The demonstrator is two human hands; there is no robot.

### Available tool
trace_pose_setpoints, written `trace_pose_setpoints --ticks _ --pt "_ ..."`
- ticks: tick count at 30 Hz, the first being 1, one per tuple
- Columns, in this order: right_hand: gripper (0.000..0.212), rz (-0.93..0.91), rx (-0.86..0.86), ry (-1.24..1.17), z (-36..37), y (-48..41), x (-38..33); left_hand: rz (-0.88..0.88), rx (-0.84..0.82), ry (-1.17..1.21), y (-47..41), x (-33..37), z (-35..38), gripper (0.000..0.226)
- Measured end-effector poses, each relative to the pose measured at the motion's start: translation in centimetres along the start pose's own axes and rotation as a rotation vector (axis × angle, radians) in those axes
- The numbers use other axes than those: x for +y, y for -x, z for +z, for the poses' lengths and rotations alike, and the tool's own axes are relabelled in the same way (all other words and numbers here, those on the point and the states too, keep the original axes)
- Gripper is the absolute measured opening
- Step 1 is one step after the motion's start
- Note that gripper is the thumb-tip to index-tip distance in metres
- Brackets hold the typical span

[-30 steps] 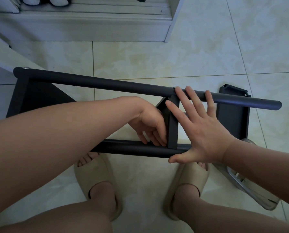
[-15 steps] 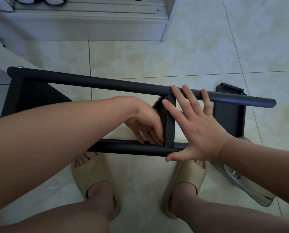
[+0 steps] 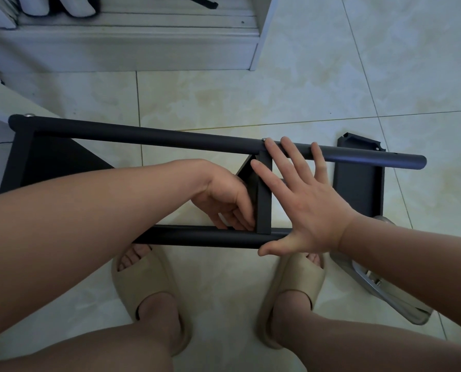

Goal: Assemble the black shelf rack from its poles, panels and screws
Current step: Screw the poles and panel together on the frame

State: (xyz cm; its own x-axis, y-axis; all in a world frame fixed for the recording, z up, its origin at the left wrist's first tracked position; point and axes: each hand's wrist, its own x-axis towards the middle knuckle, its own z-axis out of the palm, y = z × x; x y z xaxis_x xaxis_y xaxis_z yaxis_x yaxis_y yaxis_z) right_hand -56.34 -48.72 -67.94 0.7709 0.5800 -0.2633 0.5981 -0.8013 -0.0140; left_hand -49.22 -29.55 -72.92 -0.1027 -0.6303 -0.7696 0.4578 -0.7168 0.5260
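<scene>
Black rack [image 3: 49,162] lies mid-frame on pale tiles [image 3: 224,103]. The right hand [image 3: 307,208] rests flat and splayed across both poles [image 3: 143,138] beside the panel [image 3: 263,194]. The left hand [image 3: 224,200] curls at that panel's lower end; its grip is hidden.

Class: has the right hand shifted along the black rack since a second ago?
No. The right hand still has fingertips on the upper pole just right of the screw, thumb at the lower pole.

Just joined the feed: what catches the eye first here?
Two long black poles lie across mid-floor, joined by a middle panel. The right hand spreads flat over that panel; the left hand's fingers curl at its near corner. A loose panel lies on the tiles at right.
</scene>
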Motion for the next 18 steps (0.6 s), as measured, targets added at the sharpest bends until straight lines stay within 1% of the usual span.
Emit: trace_pose_setpoints --ticks 2,4,7,9,12,13,15,18 --pt "0.131 0.0 0.004 -0.003 0.01 0.0 -0.02 -0.013 -0.016 -0.016 0.04 0.0 0.2 0.024" --pt "0.131 0.0 0.005 -0.005 -0.01 0.02 -0.06 -0.025 0.003 -0.025 0.02 0.0 0.37 0.019" --pt "0.131 -0.003 0.005 -0.007 -0.06 0.02 -0.09 -0.026 0.023 -0.025 0.0 0.17 0.43 0.017" --pt "0.131 -0.004 0.007 -0.007 -0.08 0.02 -0.1 -0.022 0.028 -0.022 0.1 0.38 0.35 0.022" --pt "0.129 -0.009 0.013 -0.007 0.0 0.01 -0.07 -0.016 0.038 -0.02 0.19 0.56 0.23 0.036" --pt "0.129 -0.011 0.015 -0.008 0.04 0.0 -0.05 -0.02 0.029 -0.024 0.21 0.54 0.25 0.035" --pt "0.128 -0.015 0.02 -0.008 0.14 -0.04 -0.02 -0.031 0.005 -0.036 0.21 0.44 0.28 0.026" --pt "0.129 -0.015 0.028 -0.009 0.3 -0.06 -0.01 -0.029 0.037 -0.065 0.15 0.33 0.37 0.017"
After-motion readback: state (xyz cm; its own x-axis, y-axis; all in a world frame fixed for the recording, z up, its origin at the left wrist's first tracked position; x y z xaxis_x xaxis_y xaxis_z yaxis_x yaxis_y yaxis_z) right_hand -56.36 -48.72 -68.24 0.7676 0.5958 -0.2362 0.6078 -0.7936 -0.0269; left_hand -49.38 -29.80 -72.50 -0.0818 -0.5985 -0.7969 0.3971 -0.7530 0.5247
